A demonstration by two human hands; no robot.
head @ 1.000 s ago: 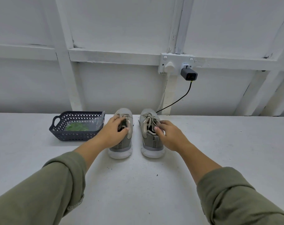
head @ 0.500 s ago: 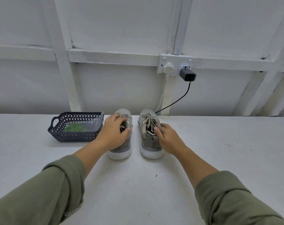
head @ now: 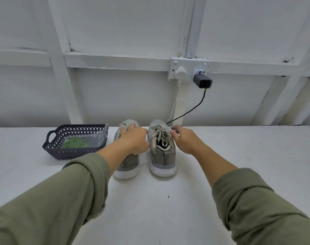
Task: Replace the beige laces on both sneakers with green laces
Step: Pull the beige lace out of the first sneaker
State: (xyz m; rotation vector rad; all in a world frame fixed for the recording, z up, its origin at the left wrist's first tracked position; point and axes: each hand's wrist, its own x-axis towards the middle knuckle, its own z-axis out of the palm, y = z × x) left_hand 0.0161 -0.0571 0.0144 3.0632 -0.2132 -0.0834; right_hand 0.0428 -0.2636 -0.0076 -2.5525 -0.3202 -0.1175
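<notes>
Left hand (head: 134,140) covers left mesh sneaker (head: 128,164) | right hand (head: 185,141) beside beige laces (head: 158,136) | grips unclear

A plain utility room or shed: white-painted timber-framed wall (head: 133,32), a double wall socket (head: 189,69) with a charger (head: 202,81) plugged in, above a white bench (head: 150,200).

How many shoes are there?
2. The left sneaker stands on the table under the left hand. The right sneaker stands beside it, next to the right hand. None seem hidden.
</notes>
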